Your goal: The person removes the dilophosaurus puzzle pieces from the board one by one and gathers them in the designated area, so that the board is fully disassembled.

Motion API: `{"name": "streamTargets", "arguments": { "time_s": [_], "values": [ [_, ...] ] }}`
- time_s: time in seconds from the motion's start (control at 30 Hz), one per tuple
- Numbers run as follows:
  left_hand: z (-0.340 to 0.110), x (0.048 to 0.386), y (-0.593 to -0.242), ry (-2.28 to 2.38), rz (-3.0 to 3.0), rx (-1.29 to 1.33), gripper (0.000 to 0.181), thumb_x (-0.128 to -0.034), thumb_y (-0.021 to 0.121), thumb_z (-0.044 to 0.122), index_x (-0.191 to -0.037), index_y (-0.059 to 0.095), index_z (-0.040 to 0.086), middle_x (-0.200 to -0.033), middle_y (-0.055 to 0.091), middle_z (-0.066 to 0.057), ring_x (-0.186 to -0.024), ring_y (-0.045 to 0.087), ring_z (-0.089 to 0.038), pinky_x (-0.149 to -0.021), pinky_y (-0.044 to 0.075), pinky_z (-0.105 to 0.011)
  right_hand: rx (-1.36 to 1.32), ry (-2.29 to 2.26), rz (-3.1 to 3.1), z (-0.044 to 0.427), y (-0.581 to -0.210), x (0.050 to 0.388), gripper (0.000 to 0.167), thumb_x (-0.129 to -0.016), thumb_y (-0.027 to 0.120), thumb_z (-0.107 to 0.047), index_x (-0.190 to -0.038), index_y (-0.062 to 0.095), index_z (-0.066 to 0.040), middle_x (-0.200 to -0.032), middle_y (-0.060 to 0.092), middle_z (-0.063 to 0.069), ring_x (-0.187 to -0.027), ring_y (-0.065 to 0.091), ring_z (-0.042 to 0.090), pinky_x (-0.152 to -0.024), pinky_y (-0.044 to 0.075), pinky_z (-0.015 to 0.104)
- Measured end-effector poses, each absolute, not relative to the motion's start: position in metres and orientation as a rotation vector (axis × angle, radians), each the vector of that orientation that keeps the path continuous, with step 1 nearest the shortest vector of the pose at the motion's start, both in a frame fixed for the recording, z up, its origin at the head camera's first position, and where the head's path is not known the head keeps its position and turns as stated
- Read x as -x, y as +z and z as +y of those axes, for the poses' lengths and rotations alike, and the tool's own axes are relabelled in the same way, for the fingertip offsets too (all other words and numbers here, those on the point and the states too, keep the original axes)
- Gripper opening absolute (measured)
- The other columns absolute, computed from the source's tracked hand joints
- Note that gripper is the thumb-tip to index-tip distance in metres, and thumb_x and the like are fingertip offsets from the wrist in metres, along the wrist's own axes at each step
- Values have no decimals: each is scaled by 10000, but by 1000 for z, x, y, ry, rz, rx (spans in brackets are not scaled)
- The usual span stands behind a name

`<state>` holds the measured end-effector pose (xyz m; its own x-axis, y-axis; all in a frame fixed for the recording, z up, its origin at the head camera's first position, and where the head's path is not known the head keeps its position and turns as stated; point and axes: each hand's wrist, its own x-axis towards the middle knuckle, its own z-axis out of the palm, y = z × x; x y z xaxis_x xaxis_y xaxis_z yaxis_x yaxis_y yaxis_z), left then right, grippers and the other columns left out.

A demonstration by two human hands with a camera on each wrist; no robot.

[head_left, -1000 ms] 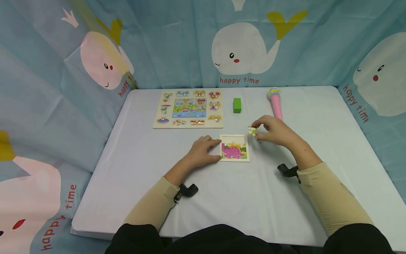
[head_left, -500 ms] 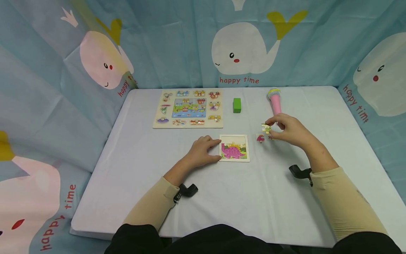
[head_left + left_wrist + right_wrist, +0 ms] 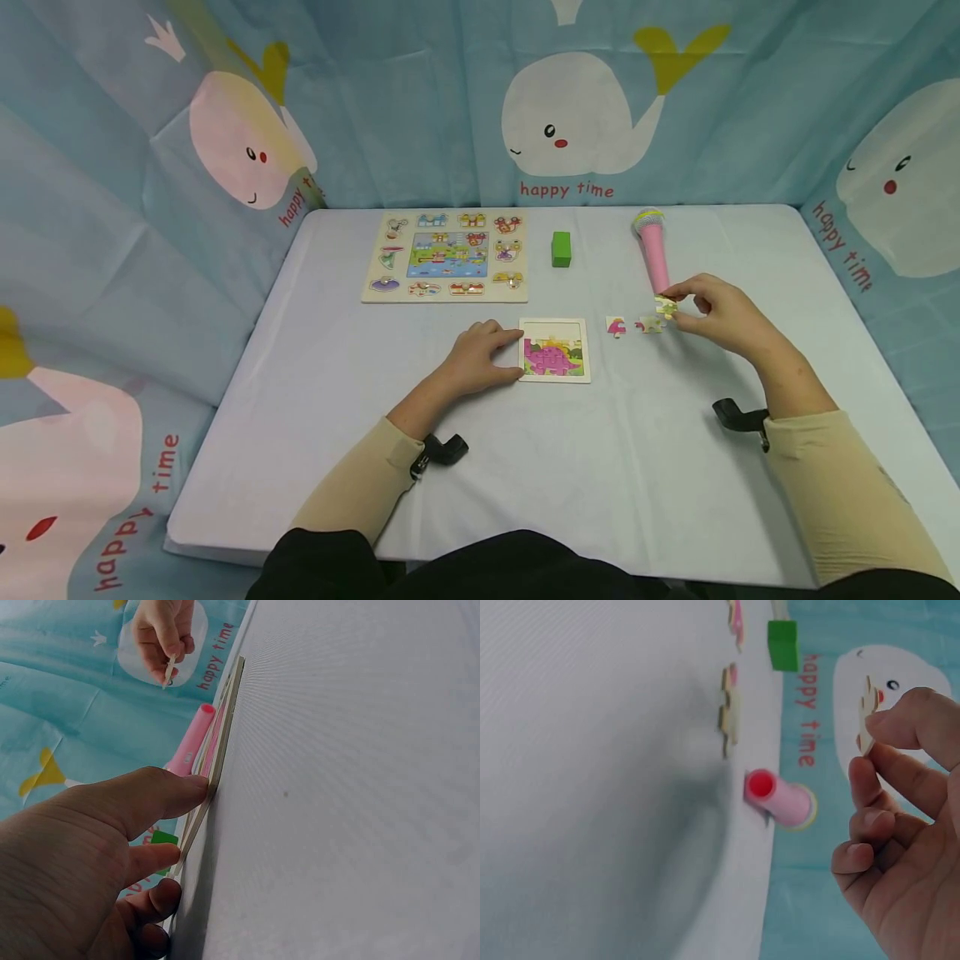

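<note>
A small white-rimmed puzzle tray [image 3: 555, 379] lies mid-table, a pink dinosaur picture in its lower part and its top strip bare. My left hand [image 3: 478, 358] touches the tray's left edge with extended thumb and index finger; in the left wrist view the thumb lies against the rim [image 3: 227, 724]. To the tray's right, my right hand [image 3: 720, 312] pinches a yellow-green puzzle piece [image 3: 664, 307] between thumb and index finger, and the right wrist view shows this piece [image 3: 866, 716] edge-on, raised. Loose on the cloth lie a pink piece [image 3: 615, 327] and a greenish one [image 3: 650, 324].
A larger wooden puzzle board [image 3: 371, 293] lies at the back left. Right of it stands a green block [image 3: 561, 249]. A pink toy microphone [image 3: 654, 254] lies just behind my right hand. Whale-printed blue cloth [image 3: 420, 108] hangs behind the table.
My right hand has moved right, away from the tray, carrying the pinched piece. Two loose pieces it had covered now show. My left hand and the tray have stayed in place.
</note>
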<state>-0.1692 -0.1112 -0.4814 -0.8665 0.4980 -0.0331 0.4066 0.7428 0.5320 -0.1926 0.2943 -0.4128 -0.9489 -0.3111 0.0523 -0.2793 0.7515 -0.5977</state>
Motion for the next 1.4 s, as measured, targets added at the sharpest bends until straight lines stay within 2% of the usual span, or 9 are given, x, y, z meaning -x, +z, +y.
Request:
{"name": "streamTargets", "arguments": {
  "time_s": [0.47,0.77,1.0,1.2,1.4],
  "values": [
    [-111,169,-481,787,2778,-741,685,-860,802,414,-1465,594,169,-941,469,17,-865,394,-172,-771,316,-344,349,-842,2871,320,-434,198,345,-932,668,-59,-1265,671,29,-1076,562,185,-804,412,254,-627,348,355],
    [-111,168,-481,783,2770,-730,685,-862,795,414,-1469,590,173,-953,475,16,-876,399,-173,-780,321,-347,260,-757,2793,329,-444,207,386,-937,649,-100,-1288,643,61,-1067,530,210,-890,438,313,-703,371,427],
    [-111,168,-480,777,2772,-732,685,-861,794,414,-1468,590,171,-959,482,19,-875,403,-172,-776,326,-343,300,-732,2799,330,-444,209,377,-929,661,-70,-1280,651,66,-1151,562,235,-903,456,321,-736,387,437],
    [-111,168,-480,785,2769,-739,689,-864,797,413,-1471,587,164,-967,484,19,-872,403,-173,-777,328,-345,292,-732,2806,329,-438,209,403,-909,684,-77,-1283,642,68,-1162,550,238,-905,457,324,-716,398,430],
    [-112,169,-481,776,2771,-740,688,-865,794,420,-1471,587,169,-955,478,22,-876,400,-169,-773,321,-341,316,-757,2829,322,-424,206,410,-944,670,-122,-1313,619,48,-1214,555,239,-925,420,324,-698,371,432]
  ]
}}
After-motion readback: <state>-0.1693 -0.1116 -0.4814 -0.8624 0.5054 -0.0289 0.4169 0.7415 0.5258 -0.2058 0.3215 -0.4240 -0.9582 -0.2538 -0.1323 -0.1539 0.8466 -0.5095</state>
